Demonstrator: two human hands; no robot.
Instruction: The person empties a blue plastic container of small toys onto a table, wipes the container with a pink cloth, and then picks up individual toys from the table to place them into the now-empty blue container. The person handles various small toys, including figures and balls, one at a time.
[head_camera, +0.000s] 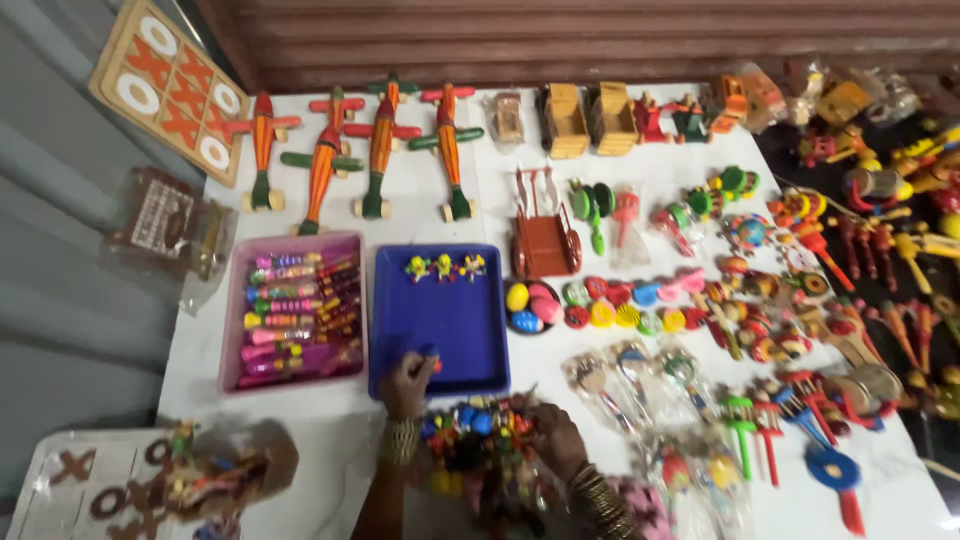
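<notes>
While your left hand (405, 385) reached onto the near edge of the blue tray (440, 320), its fingers (425, 362) pinched a small blue-topped toy (430, 351) just above the tray floor. Three little yellow and green figures (444, 267) stood in a row along the tray's far side, well apart from that hand. Your right hand (552, 436) rested at the right side of a heap of small bright toys (478, 428) at the near edge of the white desk (330, 420); its fingers curled into the heap, though the blur kept me from telling what they held. Both wrists wore stacked bangles. Left of the blue tray sat a pink tray (234, 330) filled with striped sticks. Four wooden toy planes (350, 150) lay at the far side of the desk, a red toy cart (543, 240) stood right of the blue tray, and a bowl of coloured eggs (530, 306) sat just beside the tray's right rim.
</notes>
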